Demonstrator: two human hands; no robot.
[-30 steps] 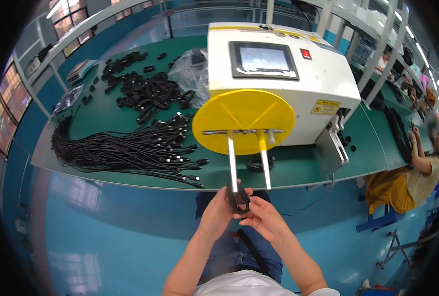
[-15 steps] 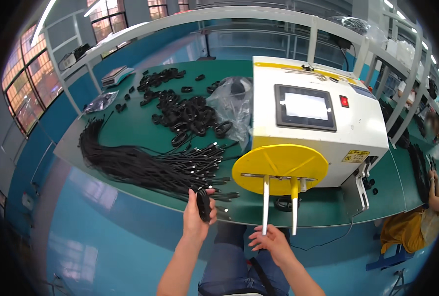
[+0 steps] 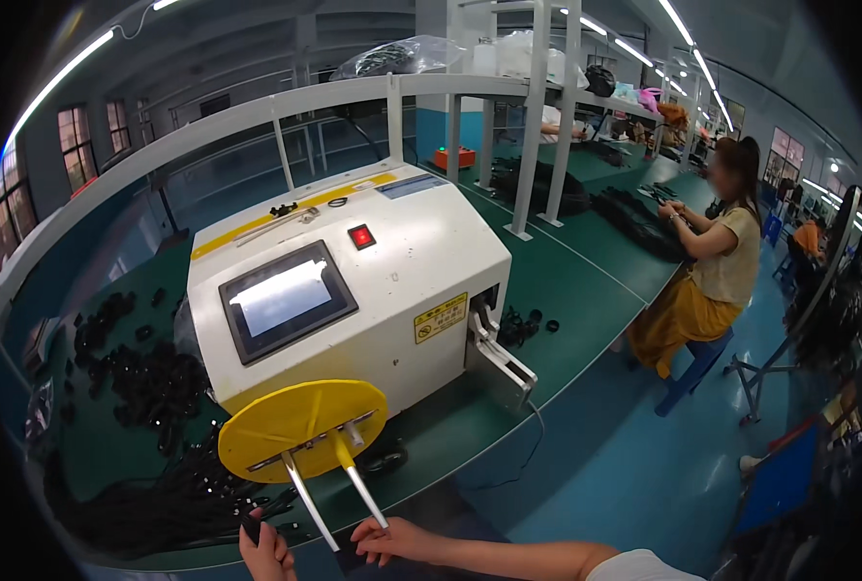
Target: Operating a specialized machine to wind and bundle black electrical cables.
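Note:
My left hand [image 3: 268, 554], low in the view, is closed around a small coiled bundle of black cable [image 3: 251, 527], its lower part hidden by my fingers. My right hand [image 3: 392, 540] has its fingers loosely bent and apart, with nothing seen in them. It is at the tips of two metal prongs [image 3: 307, 504] that stick out from a yellow disc [image 3: 300, 418]; whether it touches one I cannot tell. The disc sits on the front of a white winding machine [image 3: 402, 281] with a lit screen [image 3: 286, 295]. Loose black cables [image 3: 150, 499] lie beside my left hand.
Several black coiled bundles [image 3: 145, 373] lie left of the machine on the green table [image 3: 567, 290]. A metal bracket [image 3: 504, 358] juts from its right side. A white shelf frame [image 3: 344, 92] runs behind. At right, a person [image 3: 726, 242] sits handling black cables [image 3: 634, 218].
The view has swung to the right, so the machine now appears further left and the seated person shows fully. My left hand still holds the cable bundle; my right hand stays by the prong tips.

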